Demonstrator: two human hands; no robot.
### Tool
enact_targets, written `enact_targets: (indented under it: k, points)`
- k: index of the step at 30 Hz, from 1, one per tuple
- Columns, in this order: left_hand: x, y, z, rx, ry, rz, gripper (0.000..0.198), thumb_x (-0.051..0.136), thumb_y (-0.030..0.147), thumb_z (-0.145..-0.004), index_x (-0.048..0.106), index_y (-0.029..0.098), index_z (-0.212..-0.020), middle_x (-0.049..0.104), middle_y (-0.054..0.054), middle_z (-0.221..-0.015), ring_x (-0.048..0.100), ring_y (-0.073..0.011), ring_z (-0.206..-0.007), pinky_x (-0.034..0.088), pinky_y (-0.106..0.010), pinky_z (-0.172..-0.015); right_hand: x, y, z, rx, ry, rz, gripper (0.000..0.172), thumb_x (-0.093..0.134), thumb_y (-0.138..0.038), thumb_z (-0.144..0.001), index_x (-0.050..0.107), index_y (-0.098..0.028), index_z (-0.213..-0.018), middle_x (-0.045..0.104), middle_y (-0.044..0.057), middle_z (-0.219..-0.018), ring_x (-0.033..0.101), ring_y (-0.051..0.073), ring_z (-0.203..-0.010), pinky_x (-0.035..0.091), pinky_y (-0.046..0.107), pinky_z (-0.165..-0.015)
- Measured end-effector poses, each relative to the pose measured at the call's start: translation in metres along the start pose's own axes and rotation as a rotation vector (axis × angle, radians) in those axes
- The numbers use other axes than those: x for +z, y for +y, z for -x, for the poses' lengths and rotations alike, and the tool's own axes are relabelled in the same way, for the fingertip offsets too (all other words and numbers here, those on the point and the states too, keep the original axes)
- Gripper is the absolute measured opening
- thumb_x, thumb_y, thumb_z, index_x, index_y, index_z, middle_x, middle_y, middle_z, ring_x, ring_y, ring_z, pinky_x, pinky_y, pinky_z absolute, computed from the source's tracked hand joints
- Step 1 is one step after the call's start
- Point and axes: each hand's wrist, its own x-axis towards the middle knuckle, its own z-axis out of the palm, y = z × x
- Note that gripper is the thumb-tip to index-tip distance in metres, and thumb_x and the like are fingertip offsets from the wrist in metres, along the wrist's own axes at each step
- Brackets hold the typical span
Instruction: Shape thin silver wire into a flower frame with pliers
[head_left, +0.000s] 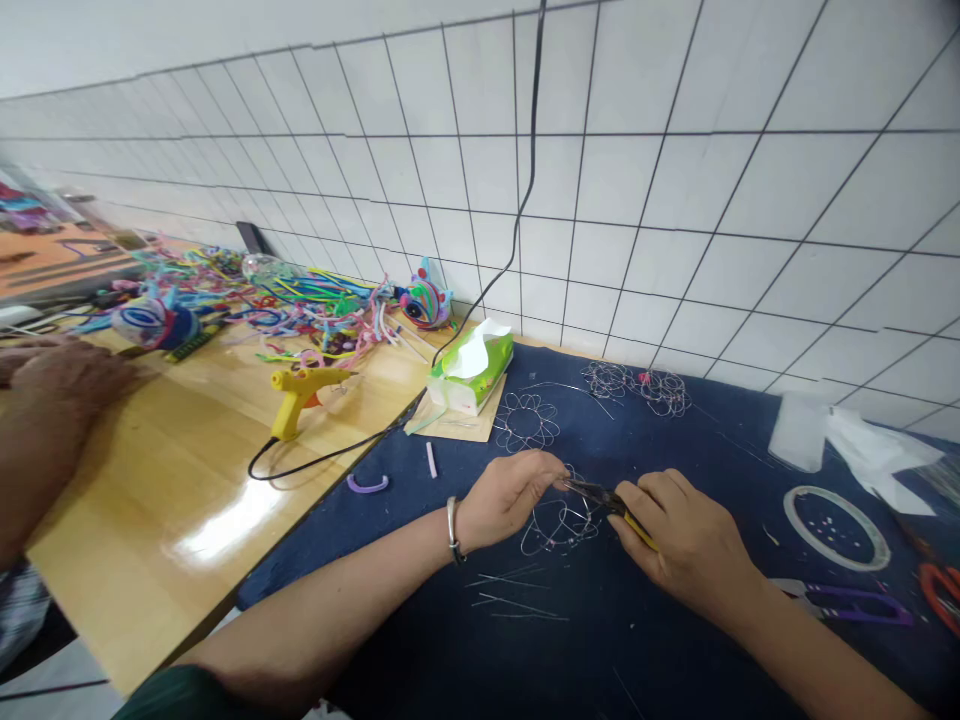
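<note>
My right hand (pixel 679 525) is closed around pliers (pixel 637 530) with yellow handles and dark jaws. The jaws reach left to the fingertips of my left hand (pixel 514 490), which pinches a looped wire piece (pixel 559 525) shaped like a flower. Part of that wire hides behind my fingers and the jaws. Just behind it, a similar wire flower (pixel 527 422) lies flat on the dark blue mat (pixel 420 600). Several loose straight wires (pixel 517 605) rest on the mat in front of my hands.
A yellow glue gun (pixel 304 395) stands on the wooden table, its cord crossing to a green tissue pack (pixel 472 370). More wire loops (pixel 664 392) lie near the wall. At right are a white ring (pixel 836 527) and purple-handled scissors (pixel 855 603). Another person's hands (pixel 67 385) work at left.
</note>
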Motion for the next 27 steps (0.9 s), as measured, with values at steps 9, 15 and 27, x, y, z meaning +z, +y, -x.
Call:
enact_targets:
  k: [9,15,27]
  points:
    - [0.0022,-0.0022,0.0029,-0.063,0.014,0.038,0.020,0.038,0.012,-0.088,0.056,0.016,-0.097,0.064,-0.004,-0.091,0.060,-0.0103,-0.084,0.049,-0.024,-0.077,0.0015,0.0001,-0.0001,-0.008,0.017,-0.010,0.022,0.049,-0.027,-0.082,0.059,-0.015,-0.098,0.053,0.006,-0.078,0.046,0.015,-0.072,0.038,0.027,-0.065]
    - [0.0016,-0.0044,0.0030,-0.075,-0.006,0.066,0.022,0.038,0.013,-0.089,0.057,0.016,-0.098,0.064,-0.005,-0.093,0.060,-0.0115,-0.089,0.048,-0.025,-0.081,0.0016,0.0010,0.0012,-0.005,0.016,-0.016,0.019,0.049,-0.026,-0.082,0.058,-0.016,-0.096,0.053,0.005,-0.077,0.047,0.014,-0.071,0.037,0.025,-0.063]
    - [0.0010,-0.0040,0.0015,-0.082,0.005,0.066,0.020,0.038,0.015,-0.089,0.056,0.016,-0.098,0.063,-0.005,-0.094,0.059,-0.0119,-0.086,0.048,-0.026,-0.079,-0.0030,0.0039,-0.0018,0.067,-0.077,-0.150,0.022,0.046,-0.031,-0.083,0.056,-0.017,-0.097,0.054,0.006,-0.084,0.048,0.017,-0.077,0.039,0.029,-0.066]
